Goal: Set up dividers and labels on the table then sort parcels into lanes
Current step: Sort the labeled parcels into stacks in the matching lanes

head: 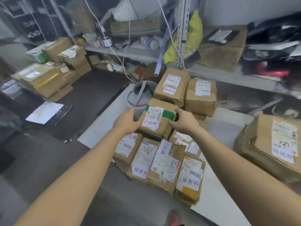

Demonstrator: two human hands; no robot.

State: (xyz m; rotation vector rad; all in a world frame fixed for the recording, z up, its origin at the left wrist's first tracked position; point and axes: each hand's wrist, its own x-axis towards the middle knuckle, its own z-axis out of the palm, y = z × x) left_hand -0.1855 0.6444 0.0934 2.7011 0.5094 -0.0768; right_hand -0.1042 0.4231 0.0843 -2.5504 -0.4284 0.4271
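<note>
A brown parcel with green tape (156, 119) and a white handwritten label sits on top of a cluster of cardboard parcels on the white table (107, 118). My left hand (127, 120) presses its left side and my right hand (184, 122) its right side, so both grip it. Below it lie several labelled parcels (164, 162) packed side by side. Two more parcels (185, 90) stand behind it. A large parcel (273, 144) rests at the table's right.
A grey round container (141, 93) stands on the table just left of the held parcel. Metal shelving (184, 38) with clutter lines the back. More boxes (48, 75) are stacked on the dark floor at left, beside a flat packet (47, 112).
</note>
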